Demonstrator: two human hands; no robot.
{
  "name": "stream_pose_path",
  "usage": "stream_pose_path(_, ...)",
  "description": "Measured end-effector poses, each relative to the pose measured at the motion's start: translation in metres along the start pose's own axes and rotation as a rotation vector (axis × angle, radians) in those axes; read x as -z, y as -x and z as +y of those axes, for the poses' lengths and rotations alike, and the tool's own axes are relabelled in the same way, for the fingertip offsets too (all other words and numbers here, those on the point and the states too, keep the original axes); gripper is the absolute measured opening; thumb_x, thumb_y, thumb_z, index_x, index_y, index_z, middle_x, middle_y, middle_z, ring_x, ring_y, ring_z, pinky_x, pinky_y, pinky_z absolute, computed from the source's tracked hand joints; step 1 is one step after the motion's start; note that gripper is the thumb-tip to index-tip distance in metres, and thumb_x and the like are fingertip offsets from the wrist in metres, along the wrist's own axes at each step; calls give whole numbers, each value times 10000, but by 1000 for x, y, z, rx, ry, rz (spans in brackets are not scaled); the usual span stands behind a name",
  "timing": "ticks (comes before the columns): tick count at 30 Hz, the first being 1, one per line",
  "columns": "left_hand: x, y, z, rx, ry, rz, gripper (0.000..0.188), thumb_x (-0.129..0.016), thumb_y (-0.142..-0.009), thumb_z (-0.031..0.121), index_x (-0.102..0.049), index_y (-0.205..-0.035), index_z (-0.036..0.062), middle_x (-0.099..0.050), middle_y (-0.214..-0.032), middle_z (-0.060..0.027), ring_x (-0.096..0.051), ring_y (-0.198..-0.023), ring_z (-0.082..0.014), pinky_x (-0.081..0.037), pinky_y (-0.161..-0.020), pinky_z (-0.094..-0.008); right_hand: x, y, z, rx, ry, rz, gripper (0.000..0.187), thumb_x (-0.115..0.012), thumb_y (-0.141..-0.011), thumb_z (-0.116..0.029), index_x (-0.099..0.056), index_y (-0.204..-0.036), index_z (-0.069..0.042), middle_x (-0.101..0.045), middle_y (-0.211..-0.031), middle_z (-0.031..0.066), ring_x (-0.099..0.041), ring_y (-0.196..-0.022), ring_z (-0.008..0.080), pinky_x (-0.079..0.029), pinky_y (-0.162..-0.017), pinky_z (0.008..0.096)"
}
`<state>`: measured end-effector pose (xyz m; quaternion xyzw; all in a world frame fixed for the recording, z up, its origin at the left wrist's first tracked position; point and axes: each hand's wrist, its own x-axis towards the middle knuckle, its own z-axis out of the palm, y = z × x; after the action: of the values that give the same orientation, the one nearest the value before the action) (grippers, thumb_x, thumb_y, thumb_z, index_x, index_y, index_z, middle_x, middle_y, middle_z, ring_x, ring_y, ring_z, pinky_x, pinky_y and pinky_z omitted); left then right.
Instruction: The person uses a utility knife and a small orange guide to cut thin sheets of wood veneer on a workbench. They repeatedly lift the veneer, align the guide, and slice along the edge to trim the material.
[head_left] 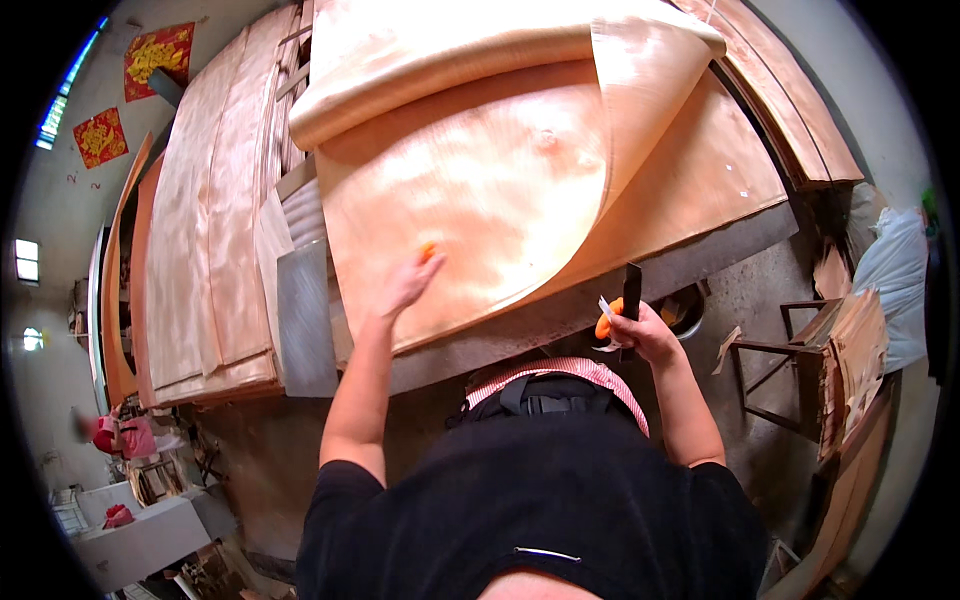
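Note:
A large, thin wood veneer sheet (470, 190) lies in front of me, its far side curled into a roll and its right corner folded over. My left hand (405, 283) is over the sheet's near left part, fingers stretched out. Something orange (428, 250) shows at its fingertips; whether it is worn or held I cannot tell. Off the near edge, my right hand (648, 332) is closed around a dark, flat, blade-like tool (631, 290) pointing away from me. Next to it are an orange piece (605, 325) and a pale curved strip, partly hidden by the fingers.
More veneer (220, 220) is stacked at left, beside a grey metal plate (306, 320). A grey ledge (720, 240) runs along the near edge. At right are a round container (688, 308), a metal-framed stand (785, 350) with wood pieces and a pale plastic bag (893, 275). Another person (125, 435) is far left.

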<state>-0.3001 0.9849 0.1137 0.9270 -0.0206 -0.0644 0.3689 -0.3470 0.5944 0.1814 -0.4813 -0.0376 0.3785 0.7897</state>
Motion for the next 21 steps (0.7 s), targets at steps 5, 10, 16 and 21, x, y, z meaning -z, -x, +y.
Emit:
stream_pose_path(5, -128, 5, 73, -198, -276, -108, 692, -423, -781, 514, -325, -1248, 14, -305, -1297, -189, -230, -1235, -277, -184, -996, -421, 34, 8, 2, -97, 55, 1, 216, -540, -816, -186, -576, -837, 26, -392, -525, -48, -314, -432, 20, -215, -394, 168)
stream_pose_path(10, -181, 44, 98, -140, -543, -248, 746, -448, -749, 540, -294, -1272, 31, -229, -1351, -131, -158, -1272, -236, -104, -1012, -468, 51, -9, -2, -277, 322, 89, 208, -546, -812, -229, -610, -820, -32, -412, -540, -56, -333, -456, 18, -233, -411, 169)
stream_pose_path(16, -172, 64, 87, -130, -355, -92, 660, -478, -759, 486, -373, -1222, 28, -283, -1318, -148, -241, -1229, -258, -141, -1007, -432, 73, -95, 41, -171, 743, 43, 200, -557, -784, -235, -631, -808, -51, -439, -562, -52, -390, -524, 47, -309, -485, 209)
stream_pose_path(21, -175, 75, 57, 98, -497, 155, 697, -479, -787, 437, -258, -1275, -9, -254, -1320, -193, -242, -1224, -310, -165, -1005, -431, 63, -161, 73, -238, 676, 27, 204, -616, -753, -241, -610, -797, -42, -517, -598, -28, -431, -524, 48, -343, -469, 207)
